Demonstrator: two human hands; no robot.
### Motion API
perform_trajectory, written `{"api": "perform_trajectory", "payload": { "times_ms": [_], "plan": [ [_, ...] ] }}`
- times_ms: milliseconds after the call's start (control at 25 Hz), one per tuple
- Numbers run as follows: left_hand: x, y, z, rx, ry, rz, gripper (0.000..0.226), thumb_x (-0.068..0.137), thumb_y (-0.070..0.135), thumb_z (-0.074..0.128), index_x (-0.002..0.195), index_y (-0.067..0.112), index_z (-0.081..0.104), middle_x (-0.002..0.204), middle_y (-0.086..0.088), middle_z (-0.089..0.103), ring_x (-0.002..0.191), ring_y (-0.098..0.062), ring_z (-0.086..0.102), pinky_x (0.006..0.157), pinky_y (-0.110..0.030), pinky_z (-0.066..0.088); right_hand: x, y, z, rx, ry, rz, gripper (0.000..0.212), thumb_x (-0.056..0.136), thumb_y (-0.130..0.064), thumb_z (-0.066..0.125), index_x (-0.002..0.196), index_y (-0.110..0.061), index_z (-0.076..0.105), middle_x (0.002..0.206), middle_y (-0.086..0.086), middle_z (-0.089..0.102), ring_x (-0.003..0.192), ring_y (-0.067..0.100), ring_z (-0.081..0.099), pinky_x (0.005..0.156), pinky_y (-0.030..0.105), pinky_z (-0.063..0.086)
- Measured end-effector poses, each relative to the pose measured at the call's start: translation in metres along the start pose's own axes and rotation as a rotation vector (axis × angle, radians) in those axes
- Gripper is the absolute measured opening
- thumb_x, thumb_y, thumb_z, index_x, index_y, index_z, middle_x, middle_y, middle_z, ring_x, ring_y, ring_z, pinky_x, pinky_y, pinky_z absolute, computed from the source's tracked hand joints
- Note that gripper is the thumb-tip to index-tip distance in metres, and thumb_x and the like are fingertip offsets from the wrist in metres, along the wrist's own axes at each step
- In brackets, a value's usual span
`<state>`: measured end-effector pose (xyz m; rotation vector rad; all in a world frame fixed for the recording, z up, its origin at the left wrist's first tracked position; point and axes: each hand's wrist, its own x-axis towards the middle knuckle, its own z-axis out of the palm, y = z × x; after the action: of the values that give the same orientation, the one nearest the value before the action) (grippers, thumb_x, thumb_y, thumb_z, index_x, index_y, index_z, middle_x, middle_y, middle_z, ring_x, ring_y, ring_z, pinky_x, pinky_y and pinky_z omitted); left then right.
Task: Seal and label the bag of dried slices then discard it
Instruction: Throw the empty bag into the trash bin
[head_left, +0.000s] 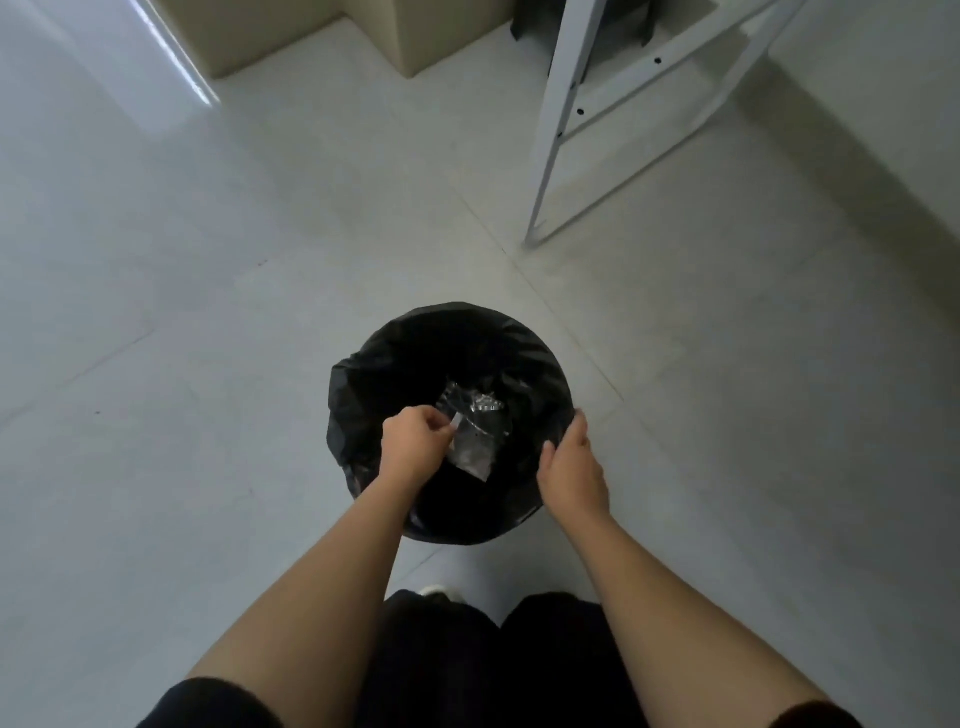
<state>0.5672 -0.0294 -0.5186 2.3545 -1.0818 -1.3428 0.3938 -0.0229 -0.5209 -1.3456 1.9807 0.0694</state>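
A round bin lined with a black plastic liner stands on the floor right in front of me. My left hand hangs over its opening, fingers pinched on the top edge of a small clear bag of dried slices, which dangles inside the bin mouth. A white label strip shows near the bag's top. My right hand rests on the bin's right rim, fingers curled over the liner edge. More crumpled clear plastic lies deeper in the bin.
Pale tiled floor surrounds the bin. A white metal frame leg stands to the back right. A beige cabinet base sits at the back. My dark trousers and a white shoe tip are below.
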Motion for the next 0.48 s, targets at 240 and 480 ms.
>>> {"api": "perform_trajectory", "payload": {
  "times_ms": [240, 480],
  "plan": [
    [0.01, -0.018, 0.02, 0.227, 0.055, -0.055, 0.015, 0.087, 0.012, 0.055, 0.079, 0.0, 0.058, 0.08, -0.014, 0.059, 0.07, -0.028, 0.055, 0.061, -0.033, 0.041, 0.004, 0.005, 0.011, -0.031, 0.033, -0.002, 0.066, 0.097, -0.035, 0.038, 0.146, -0.011, 0.002, 0.142, 0.015, 0.038, 0.116, 0.033, 0.05, 0.083, 0.042, 0.045],
    [-0.066, 0.038, -0.051, 0.207, 0.186, 0.044, 0.019, 0.087, 0.01, 0.045, 0.078, 0.002, 0.06, 0.068, -0.009, 0.057, 0.078, -0.033, 0.055, 0.064, -0.033, 0.037, -0.061, -0.043, -0.071, -0.115, 0.014, -0.199, 0.066, 0.098, -0.042, 0.029, 0.147, -0.006, 0.006, 0.157, 0.013, 0.011, 0.144, 0.025, 0.012, 0.116, 0.035, 0.014]
  ]
}}
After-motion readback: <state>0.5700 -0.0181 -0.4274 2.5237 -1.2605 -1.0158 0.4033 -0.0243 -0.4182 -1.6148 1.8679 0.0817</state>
